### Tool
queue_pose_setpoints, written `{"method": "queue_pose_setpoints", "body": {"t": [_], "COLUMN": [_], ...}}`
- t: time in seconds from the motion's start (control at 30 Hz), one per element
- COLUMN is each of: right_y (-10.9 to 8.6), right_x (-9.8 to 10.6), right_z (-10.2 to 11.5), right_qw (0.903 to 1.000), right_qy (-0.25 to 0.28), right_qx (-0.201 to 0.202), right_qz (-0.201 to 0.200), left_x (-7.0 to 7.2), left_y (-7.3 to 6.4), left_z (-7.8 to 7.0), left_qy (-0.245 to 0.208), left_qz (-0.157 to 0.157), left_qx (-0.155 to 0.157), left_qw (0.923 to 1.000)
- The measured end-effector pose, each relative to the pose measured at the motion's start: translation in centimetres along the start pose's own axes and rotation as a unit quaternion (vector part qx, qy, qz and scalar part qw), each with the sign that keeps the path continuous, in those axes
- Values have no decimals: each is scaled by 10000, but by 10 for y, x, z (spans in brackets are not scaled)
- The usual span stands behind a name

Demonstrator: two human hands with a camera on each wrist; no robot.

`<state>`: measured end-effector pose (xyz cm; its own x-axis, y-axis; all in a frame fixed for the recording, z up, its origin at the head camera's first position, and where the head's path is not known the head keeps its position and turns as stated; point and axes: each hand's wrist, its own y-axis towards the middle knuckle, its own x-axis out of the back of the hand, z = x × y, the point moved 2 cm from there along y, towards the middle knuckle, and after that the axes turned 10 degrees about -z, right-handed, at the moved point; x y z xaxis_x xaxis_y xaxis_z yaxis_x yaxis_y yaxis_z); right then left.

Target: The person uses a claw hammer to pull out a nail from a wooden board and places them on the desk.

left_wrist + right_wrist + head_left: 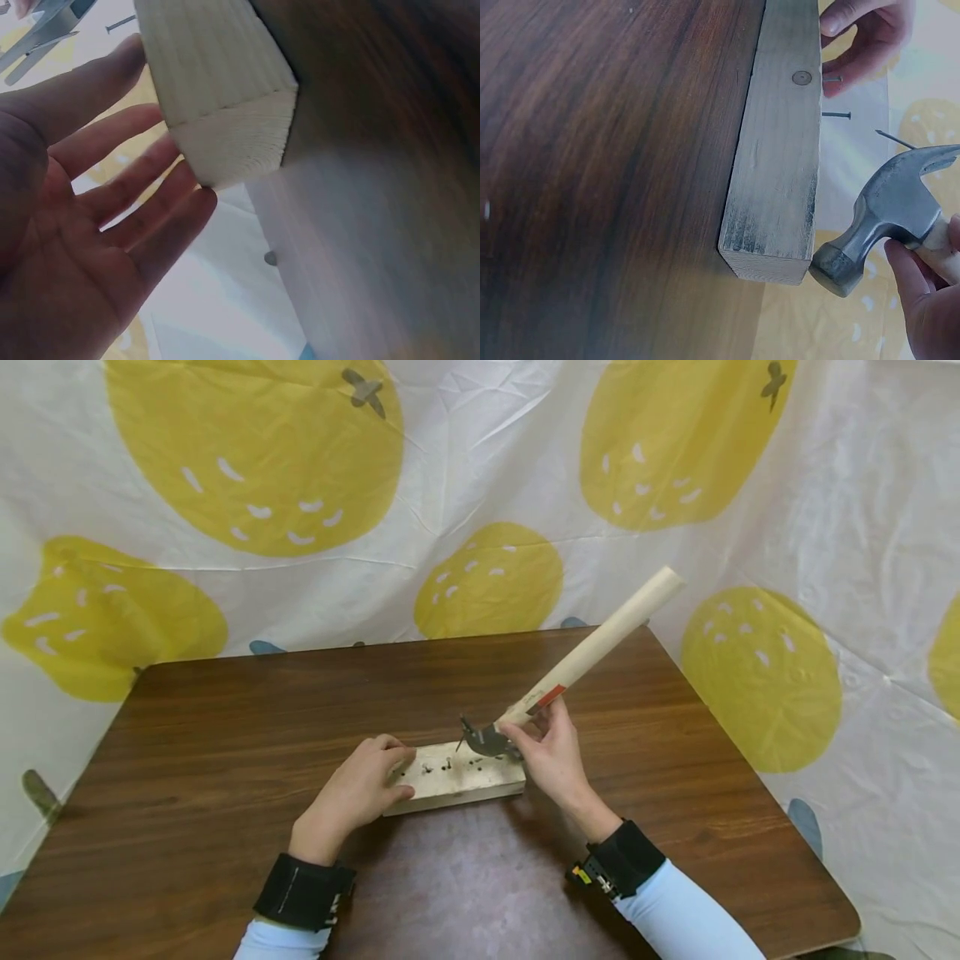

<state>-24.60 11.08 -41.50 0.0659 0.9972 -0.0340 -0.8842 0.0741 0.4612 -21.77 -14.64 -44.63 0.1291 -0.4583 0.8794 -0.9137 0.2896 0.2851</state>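
Note:
A pale wooden block [459, 783] lies on the table. My left hand [360, 785] holds its left end, the thumb [120, 64] by the near top edge and the fingers farther back. By the block's right end, my right hand [557, 764] grips a claw hammer [900, 199] low on its wooden handle [607, 642], close to the head. The handle slants up to the right; the hammer head is over the block's top. A thin nail [895, 139] shows beside the claw; I cannot tell whether the claw grips it. Another nail [837, 115] stands in the block's top.
Several dark holes or nail marks dot the block's top. The brown wood-grain table [285, 710] extends around it on every side. Behind and to the right hangs a white curtain [480, 460] printed with yellow fruit. Black bands [303, 893] circle both wrists.

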Motion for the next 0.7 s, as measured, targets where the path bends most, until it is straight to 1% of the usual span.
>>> {"method": "queue_pose_setpoints", "body": {"t": [0.1, 0.23, 0.37, 0.43, 0.5, 0.57, 0.6, 0.7], "right_y": [-1, -3, -4, -4, -4, -5, -5, -6], "right_x": [0, 2, 3, 2, 2, 1, 1, 0], "right_z": [1, 2, 3, 4, 3, 3, 3, 3], "right_qw": [10000, 10000, 9999, 10000, 10000, 10000, 10000, 9999], "right_qy": [-30, -74, -74, -35, -19, 4, -4, 1], "right_qx": [-31, -57, -66, -65, -63, -66, -68, -103], "right_qz": [-8, -7, 26, 18, 9, -1, -12, 3], "left_x": [0, -2, -1, 0, -1, -4, -5, -9], "left_y": [2, 9, 18, 23, 28, 32, 33, 35], "left_z": [-3, -11, -27, -35, -41, -45, -46, -47], "left_qy": [-116, -523, -1080, -1418, -1621, -1729, -1748, -1631], "left_qz": [-177, -697, -1185, -1379, -1500, -1575, -1592, -1651], "left_qx": [-84, -239, -381, -462, -522, -586, -594, -576], "left_qw": [9997, 9959, 9863, 9791, 9739, 9705, 9698, 9710]}}
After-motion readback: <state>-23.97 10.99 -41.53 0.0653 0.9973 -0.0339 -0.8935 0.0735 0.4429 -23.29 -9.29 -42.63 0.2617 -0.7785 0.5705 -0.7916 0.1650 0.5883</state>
